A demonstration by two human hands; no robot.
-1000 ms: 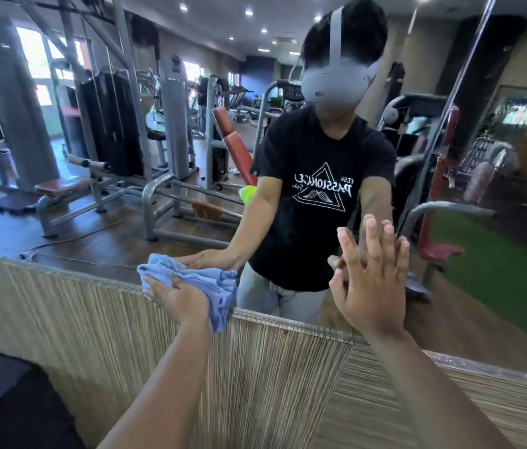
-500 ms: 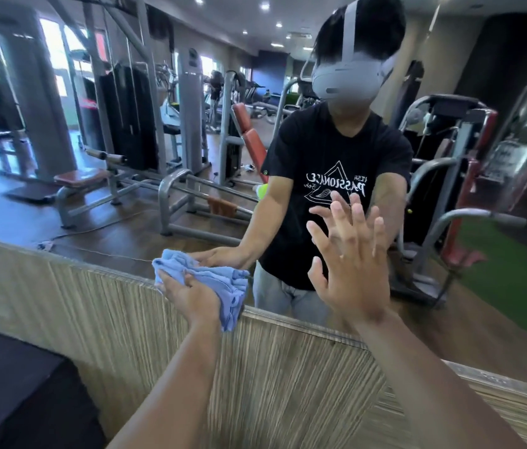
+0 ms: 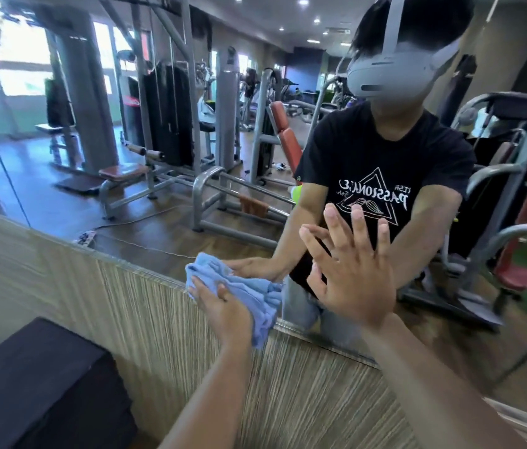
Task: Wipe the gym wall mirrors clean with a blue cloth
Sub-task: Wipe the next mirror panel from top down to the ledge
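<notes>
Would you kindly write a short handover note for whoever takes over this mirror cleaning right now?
Left hand: presses the bunched blue cloth against the mirror at its bottom edge, just above the wood-grain panel.
Right hand: open, fingers spread, palm to the glass. Whether it touches the glass cannot be confirmed.
Done: unclear, as no difference shows between wiped and unwiped glass.
Left: work the cloth along the bottom edge, then probably up over the rest of the glass.
</notes>
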